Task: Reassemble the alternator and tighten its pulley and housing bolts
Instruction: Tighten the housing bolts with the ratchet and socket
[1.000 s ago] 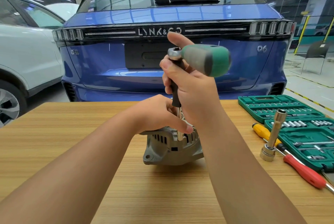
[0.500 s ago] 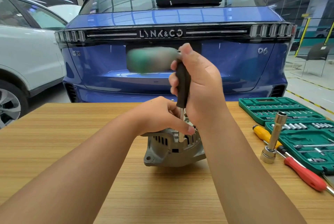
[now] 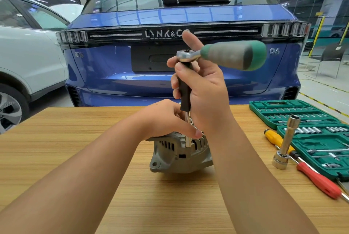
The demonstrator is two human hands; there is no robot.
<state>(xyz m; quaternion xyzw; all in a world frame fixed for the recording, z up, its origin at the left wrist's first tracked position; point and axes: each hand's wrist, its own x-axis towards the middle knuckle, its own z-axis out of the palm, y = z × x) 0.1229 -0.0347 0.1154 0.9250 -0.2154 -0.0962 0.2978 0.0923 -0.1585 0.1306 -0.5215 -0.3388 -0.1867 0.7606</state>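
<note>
A grey cast alternator (image 3: 175, 155) stands on the wooden table (image 3: 75, 148), with slotted vents facing me. My left hand (image 3: 168, 120) grips its top and holds it down. My right hand (image 3: 202, 90) is wrapped round the black sleeve of a long extension bar (image 3: 186, 90) that runs straight down to a housing bolt on the near side. A ratchet (image 3: 222, 55) with a green and grey handle sits on top of the bar, handle pointing right. My right forefinger is stretched up behind the ratchet head. The pulley is hidden by my hands.
An open green socket set case (image 3: 309, 129) lies at the right of the table. Beside it stand a long chrome socket (image 3: 285, 145), a yellow-handled screwdriver (image 3: 273, 137) and a red-handled screwdriver (image 3: 319, 180). A blue car (image 3: 132, 59) is parked just behind the table, a white car (image 3: 28, 59) at left.
The ratchet handle swung from the right over to the left half a second ago, and is now back on the right. My left hand stays on the alternator.
</note>
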